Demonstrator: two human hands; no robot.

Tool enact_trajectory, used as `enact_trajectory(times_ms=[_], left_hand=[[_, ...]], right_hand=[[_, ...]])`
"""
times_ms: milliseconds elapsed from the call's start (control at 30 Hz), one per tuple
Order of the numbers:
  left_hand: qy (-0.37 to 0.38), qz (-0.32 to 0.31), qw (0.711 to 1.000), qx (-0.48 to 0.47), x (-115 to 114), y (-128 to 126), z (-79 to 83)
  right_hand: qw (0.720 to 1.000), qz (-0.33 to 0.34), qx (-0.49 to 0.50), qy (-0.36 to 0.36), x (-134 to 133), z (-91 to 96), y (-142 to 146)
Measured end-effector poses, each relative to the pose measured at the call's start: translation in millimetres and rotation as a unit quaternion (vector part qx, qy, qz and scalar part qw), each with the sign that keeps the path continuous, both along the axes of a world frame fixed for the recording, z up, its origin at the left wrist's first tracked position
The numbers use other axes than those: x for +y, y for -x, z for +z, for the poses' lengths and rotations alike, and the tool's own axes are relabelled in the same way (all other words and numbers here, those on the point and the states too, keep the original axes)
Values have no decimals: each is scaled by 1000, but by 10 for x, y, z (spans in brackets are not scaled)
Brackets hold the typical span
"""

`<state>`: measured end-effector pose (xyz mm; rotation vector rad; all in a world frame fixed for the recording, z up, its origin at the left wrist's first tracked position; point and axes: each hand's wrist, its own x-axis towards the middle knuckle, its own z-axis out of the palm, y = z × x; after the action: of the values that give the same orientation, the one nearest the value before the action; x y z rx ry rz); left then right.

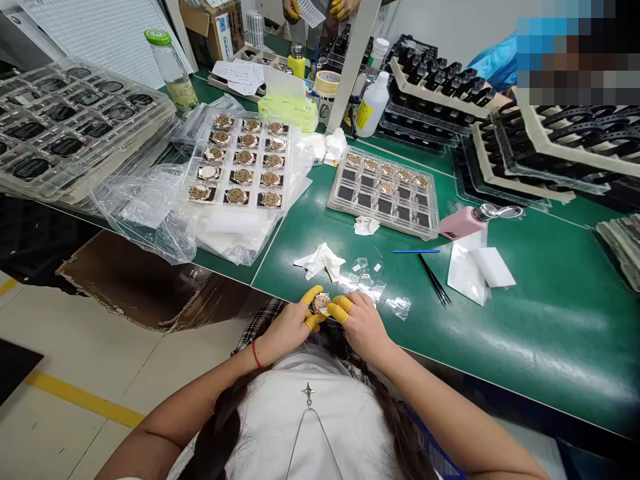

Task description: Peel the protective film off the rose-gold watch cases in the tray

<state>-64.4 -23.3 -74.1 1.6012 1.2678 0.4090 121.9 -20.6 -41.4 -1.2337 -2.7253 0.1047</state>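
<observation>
Lower centre: pinching gold watch case (pixel 321 303) with yellow-capped fingers (pixel 313 295) of left hand (pixel 289 328) and right hand (pixel 364 327), seemingly inspecting it; needing steady, gentle grip.

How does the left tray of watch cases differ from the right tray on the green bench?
The left tray is full, every pocket holding a watch case; the right tray is mostly empty dark pockets. The left tray rests on plastic bags; the right tray lies directly on the green bench. Both are clear plastic.

Small round rose-gold watch case (pixel 321 303), face up, pinched at the green bench's near edge
</observation>
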Motion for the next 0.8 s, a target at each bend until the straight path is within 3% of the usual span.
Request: enact_trajectory(times_ms=[200,367,433,567,667,800], left_hand=[[1,-1,1000,-16,-11,-1,10],[-20,-6,999,-47,-27,-1,1],[-35,-7,999,-7,-34,2,-31],[-44,7,997,62,-48,3,-102],[-38,6,996,82,-53,-1,-111],[-25,-10,994,101,-50,-10,-78]], right_hand=[[997,-19,56,45,-99,-53,-78],[950,-194,226,96,-27,-96,-187],[961,-168,209,68,11,-83,-153],[996,-42,77,-18,64,-48,-5],[999,-6,16,-45,55,-35,38],[998,9,27,-61,-37,-38,23]])
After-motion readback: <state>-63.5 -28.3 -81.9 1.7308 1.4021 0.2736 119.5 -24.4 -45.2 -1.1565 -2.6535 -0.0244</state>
